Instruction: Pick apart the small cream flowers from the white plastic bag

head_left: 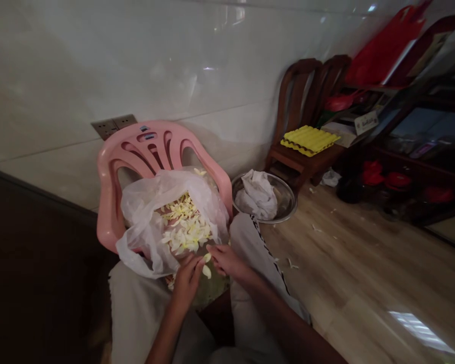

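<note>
Between my two hands is a pale yellow-white flower [207, 271], its petals spread apart. The fingers of my left hand [188, 277] are closed in a pinch on it from the left. From the right, my right hand [225, 261] pinches at its upper petal; the exact contact is too small to make out. Just beyond my hands, many similar loose flowers [187, 235] lie in an open white plastic bag [144, 245]. The bag rests on the seat of a pink plastic chair [105, 202], between my knees.
Right of the pink chair, a metal basin [288, 215] holds a crumpled whitish bag [257, 194]. Yellow egg trays [311, 139] lie on a wooden chair [288, 106]. Petals are scattered on the wood floor [349, 273]. A tiled wall [155, 65] stands behind, with red-lidded jars [397, 181] at right.
</note>
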Available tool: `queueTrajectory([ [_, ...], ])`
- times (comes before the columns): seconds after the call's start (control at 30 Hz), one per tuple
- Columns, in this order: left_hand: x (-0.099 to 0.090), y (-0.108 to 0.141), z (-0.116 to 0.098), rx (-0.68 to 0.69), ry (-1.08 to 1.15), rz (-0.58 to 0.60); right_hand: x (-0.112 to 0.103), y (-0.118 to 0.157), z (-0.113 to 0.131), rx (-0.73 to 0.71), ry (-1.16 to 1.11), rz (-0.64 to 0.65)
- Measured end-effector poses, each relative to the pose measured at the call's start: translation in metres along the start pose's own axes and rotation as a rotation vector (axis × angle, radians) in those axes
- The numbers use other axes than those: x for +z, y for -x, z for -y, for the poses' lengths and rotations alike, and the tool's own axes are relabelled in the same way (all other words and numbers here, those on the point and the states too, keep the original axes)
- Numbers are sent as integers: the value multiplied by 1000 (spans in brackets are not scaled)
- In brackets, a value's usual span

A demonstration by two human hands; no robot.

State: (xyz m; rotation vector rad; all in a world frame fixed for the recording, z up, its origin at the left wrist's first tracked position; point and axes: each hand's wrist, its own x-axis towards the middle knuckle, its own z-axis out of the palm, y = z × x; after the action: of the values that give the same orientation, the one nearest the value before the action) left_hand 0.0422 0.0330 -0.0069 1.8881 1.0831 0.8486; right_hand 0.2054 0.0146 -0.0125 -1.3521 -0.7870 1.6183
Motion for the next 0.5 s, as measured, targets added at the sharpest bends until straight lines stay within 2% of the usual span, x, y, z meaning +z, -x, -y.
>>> queueTrajectory([
  [0.1,4,-2,5,-180,163,8,3,1,4,-140,34,-67],
  [0.2,3,-4,7,-334,270,19,3,5,9,-289,69,-30],
  [0.33,2,-5,5,-378,367,62,0,5,11,-279,45,29],
  [0.5,2,-7,1,-370,356,41,0,0,6,-265,20,-9],
])
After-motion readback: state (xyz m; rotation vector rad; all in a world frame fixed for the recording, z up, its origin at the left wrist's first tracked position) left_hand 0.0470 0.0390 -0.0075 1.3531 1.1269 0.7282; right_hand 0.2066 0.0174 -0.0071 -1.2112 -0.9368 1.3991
